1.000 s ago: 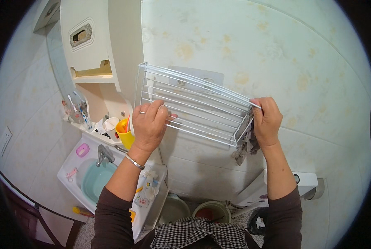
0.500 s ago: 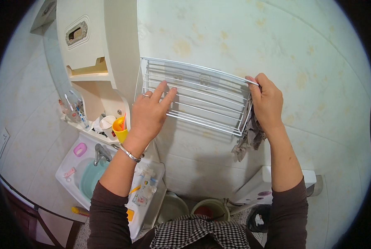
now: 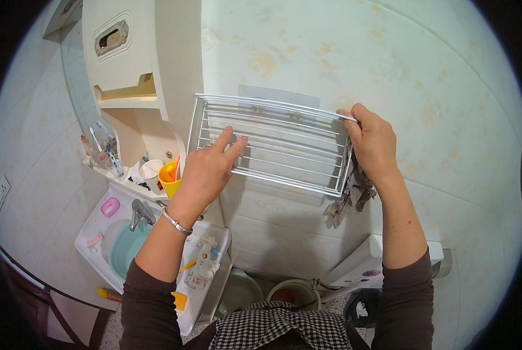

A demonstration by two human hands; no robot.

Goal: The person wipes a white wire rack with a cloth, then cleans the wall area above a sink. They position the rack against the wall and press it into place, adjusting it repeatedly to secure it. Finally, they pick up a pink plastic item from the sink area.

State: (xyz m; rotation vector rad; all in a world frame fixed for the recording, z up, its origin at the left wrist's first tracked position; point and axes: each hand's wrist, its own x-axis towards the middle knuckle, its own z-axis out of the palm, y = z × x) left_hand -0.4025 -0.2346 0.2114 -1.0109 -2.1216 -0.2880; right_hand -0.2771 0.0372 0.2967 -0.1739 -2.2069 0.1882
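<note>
At the wall [image 3: 331, 35] | right hand [image 3: 376, 143] clamping white wire rack [image 3: 286, 183] | left hand [image 3: 205, 178] uncurling, hold unclear | rack levelling before grey plate [image 3: 278, 95]

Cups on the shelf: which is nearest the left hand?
The yellow cup, the rightmost one; the white cup beside it stands farther from the left hand.

the rack [image 3: 283, 143] is before the wall [image 3: 378, 64], just right of the cabinet [image 3: 141, 58].

Brown sleeves [image 3: 150, 306], silvery bangle [image 3: 175, 224], checked cloth [image 3: 278, 326], perhaps an apron.
</note>
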